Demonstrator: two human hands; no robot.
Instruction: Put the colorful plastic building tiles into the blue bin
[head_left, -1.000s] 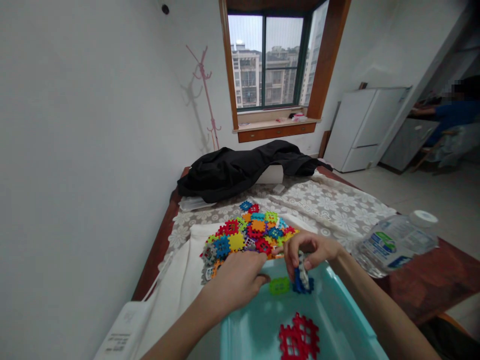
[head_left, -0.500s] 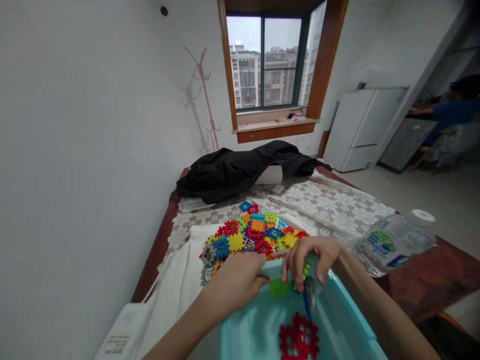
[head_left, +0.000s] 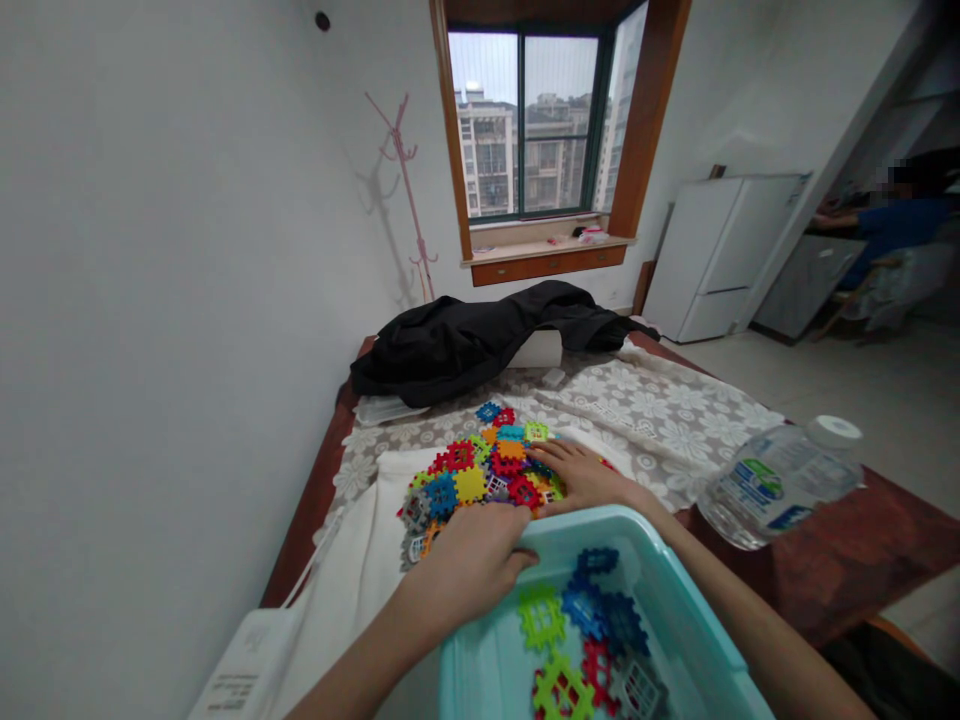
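Note:
A turquoise plastic bin (head_left: 709, 610) stands at the front, with several toothed plastic building tiles inside, among them a lime green tile (head_left: 541, 618) and a dark blue tile (head_left: 625, 622). My left hand (head_left: 480, 560) is closed on the bin's far left rim, its thumb over the inside. Beyond the bin lies a heap of many-coloured interlocking tiles (head_left: 470, 485). Over the right side of that heap rests my right hand (head_left: 581, 475), fingers stretched out and nothing seen in its grip. The palm hides some of the tiles beneath it.
A large clear plastic bottle (head_left: 780, 485) is on the right of the table. Black cloth (head_left: 465, 345) covers the far end, over a patterned tablecloth (head_left: 660, 400). A white box-shaped object (head_left: 247, 665) lies front left. A person in blue (head_left: 900, 235) sits far right.
My right hand has let tiles drop into the bin and moved forward onto the heap. More blue, green and grey tiles show in the bin. The left hand stays on the rim.

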